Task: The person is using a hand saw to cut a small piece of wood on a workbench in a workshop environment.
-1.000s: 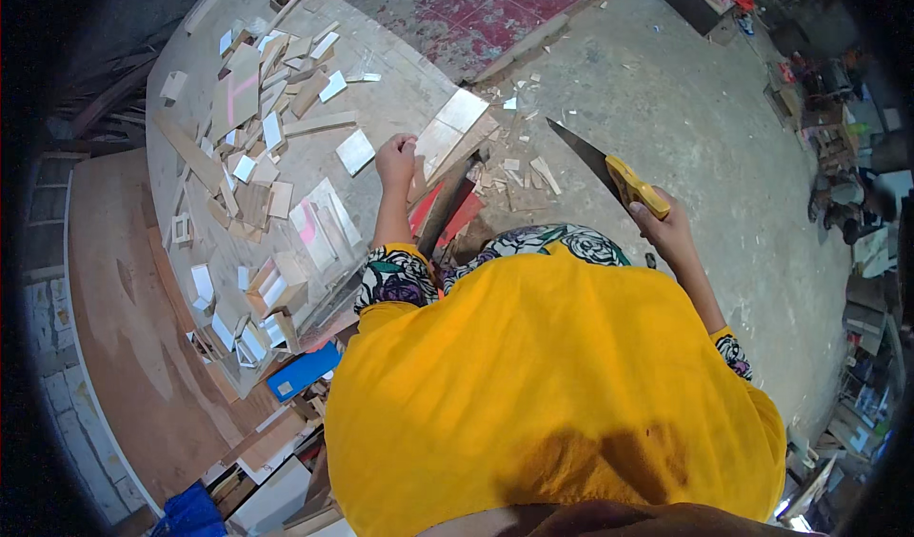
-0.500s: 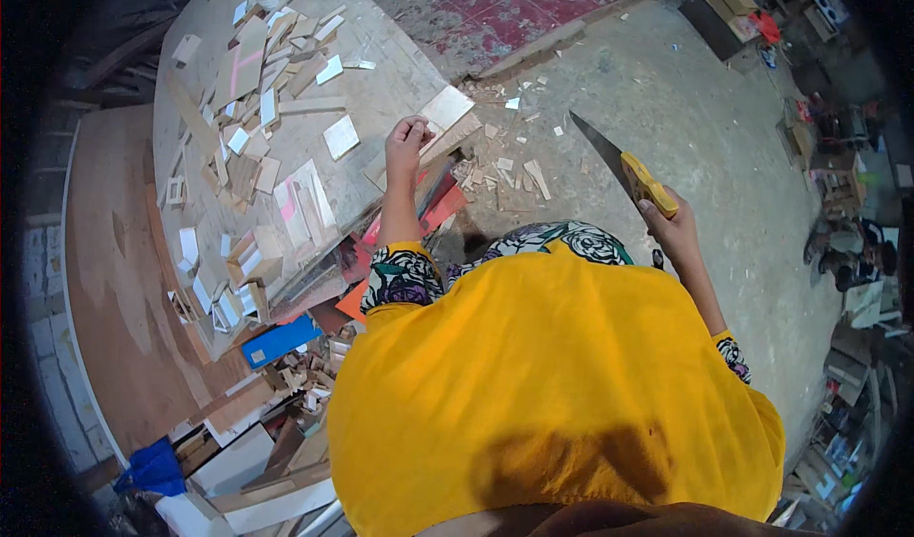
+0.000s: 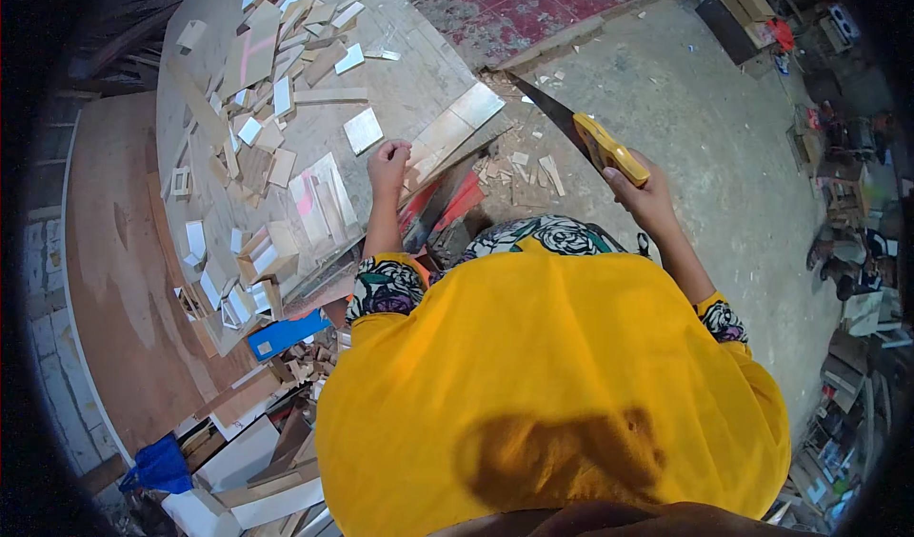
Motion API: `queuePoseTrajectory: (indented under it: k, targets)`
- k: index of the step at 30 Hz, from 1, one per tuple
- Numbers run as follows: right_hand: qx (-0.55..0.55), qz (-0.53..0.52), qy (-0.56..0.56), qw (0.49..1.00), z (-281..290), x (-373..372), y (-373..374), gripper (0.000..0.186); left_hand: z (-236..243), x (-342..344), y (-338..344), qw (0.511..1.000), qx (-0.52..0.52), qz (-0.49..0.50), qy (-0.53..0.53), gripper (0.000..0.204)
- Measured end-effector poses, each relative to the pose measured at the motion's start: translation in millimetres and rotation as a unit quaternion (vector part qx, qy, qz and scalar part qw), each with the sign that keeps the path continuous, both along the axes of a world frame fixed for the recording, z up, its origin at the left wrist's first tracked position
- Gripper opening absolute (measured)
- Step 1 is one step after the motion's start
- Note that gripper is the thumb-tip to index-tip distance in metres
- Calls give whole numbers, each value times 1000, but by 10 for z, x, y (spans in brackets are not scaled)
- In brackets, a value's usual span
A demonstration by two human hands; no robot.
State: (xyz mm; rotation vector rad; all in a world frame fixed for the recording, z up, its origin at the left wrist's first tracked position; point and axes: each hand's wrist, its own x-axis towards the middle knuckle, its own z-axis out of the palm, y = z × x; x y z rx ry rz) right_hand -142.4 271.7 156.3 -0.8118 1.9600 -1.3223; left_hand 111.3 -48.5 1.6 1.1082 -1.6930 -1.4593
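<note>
My right hand (image 3: 645, 192) is closed around the yellow handle of a handsaw (image 3: 552, 109). Its dark blade slants up and left over the concrete floor, with the tip near the corner of the worktable (image 3: 328, 123). My left hand (image 3: 388, 166) is over the table's near right edge, its fingers curled in with nothing visible in them. Right beside it, a long pale wooden board (image 3: 443, 142) lies along that edge. A square white-faced piece (image 3: 363, 130) rests just beyond the left hand.
Wood offcuts (image 3: 276, 70) and small box-like pieces (image 3: 267, 251) litter the table. Scraps (image 3: 533, 170) lie on the floor by its corner. A large brown plywood sheet (image 3: 114, 280) stands to the left, with a blue panel (image 3: 286, 335) below the table. Clutter lines the far right.
My left hand has come off the board and moved left and slightly nearer to me. My right hand has brought the saw left, toward the table corner.
</note>
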Motion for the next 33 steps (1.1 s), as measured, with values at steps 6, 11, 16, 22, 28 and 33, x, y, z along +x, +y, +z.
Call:
queuePoseTrajectory:
  k: [6,11,16,22,28,33]
  targets:
    - [-14,18,39,999,-22,265,-355,21,-127,-69,28,935,-305,-18,-182,12]
    - [-21,14,70,997,-114,500,-340,21,-295,-312,77,920,-337,29,-197,8]
    - [-6,18,133,991,-187,707,-134,19,-284,-595,89,921,-349,-45,-167,8]
    - [20,-57,115,992,-204,905,-78,18,-275,-796,-30,912,-344,-148,-166,24]
    - [17,-57,199,978,-172,928,-3,19,167,-601,195,824,-424,-157,-341,71]
    - [-21,-69,214,974,-137,959,-38,18,-29,-551,182,861,-356,-158,-328,70]
